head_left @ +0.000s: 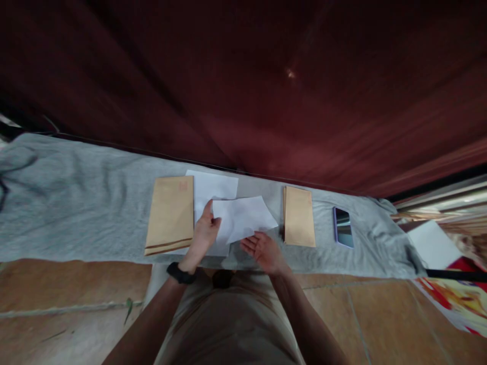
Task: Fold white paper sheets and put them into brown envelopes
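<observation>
My left hand [206, 230], with a black band on its wrist, grips a creased white sheet of paper [247, 215] by its left end, thumb on top. At the lower edge of that sheet is my right hand [262, 249], palm turned up and fingers stretched out. Its fingertips meet the paper's edge; whether some reach beneath it I cannot tell. Under the held sheet lie flat white sheets [215, 186]. A stack of large brown envelopes [171, 213] overlaps their left side. Smaller brown envelopes [299, 216] are piled right of my right hand.
Everything rests on a narrow surface covered with grey cloth [87, 203]. A phone [343, 228] lies near its right end. Behind rises a dark red panel [243, 91]. A white box-like object [436, 244] and a colourful printed package [460, 299] are beyond the right end.
</observation>
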The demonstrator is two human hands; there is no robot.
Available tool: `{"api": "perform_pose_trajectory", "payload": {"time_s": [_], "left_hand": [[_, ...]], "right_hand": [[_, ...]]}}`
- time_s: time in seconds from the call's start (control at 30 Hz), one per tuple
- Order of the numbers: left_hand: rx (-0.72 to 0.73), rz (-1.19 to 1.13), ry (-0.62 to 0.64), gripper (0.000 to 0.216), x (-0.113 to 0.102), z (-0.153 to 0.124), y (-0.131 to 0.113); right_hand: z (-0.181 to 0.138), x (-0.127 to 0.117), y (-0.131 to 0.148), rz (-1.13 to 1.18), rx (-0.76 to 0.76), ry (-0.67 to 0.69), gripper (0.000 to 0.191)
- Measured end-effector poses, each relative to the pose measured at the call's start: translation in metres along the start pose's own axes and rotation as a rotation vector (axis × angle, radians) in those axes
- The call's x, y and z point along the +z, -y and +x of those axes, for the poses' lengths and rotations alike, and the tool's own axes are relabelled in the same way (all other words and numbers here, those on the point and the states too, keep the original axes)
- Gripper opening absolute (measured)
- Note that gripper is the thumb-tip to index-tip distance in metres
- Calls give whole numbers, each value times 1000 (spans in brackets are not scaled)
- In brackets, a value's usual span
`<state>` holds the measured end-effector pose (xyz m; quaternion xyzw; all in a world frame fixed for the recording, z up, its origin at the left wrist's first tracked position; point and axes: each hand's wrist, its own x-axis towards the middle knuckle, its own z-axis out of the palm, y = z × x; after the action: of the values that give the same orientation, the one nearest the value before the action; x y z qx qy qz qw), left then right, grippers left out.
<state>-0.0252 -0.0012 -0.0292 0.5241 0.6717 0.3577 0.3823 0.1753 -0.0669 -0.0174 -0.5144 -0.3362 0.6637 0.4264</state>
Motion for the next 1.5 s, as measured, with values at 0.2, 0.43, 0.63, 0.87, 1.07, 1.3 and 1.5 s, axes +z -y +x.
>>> {"api": "perform_pose_trajectory", "payload": {"time_s": [0.2, 0.43, 0.63, 0.87, 1.07, 1.3, 1.5], "left_hand": [[143, 578, 59, 69, -8, 7, 0], [204, 670, 73, 68, -4, 6, -7], [277, 710, -62, 63, -2, -3, -14], [647, 597, 205, 56, 58, -13, -24], [587, 621, 210, 61, 79, -8, -18], [624, 689, 161, 60, 70, 1, -9], [642, 785, 108, 59, 69, -2, -5]], "right_hand": [[-25, -2, 4, -256, -18, 125, 44], [24, -4, -2, -1393, -645, -70, 46], [32, -7, -20, -1520, -628, -55, 49], [34, -10, -27, -1524, -630, -39, 53], [36, -14, -33, -1495, -649, -35, 55], [37, -20, -37, -1385, -733, -112, 56], [39, -22, -40, -1369, -725, -249, 53]]}}
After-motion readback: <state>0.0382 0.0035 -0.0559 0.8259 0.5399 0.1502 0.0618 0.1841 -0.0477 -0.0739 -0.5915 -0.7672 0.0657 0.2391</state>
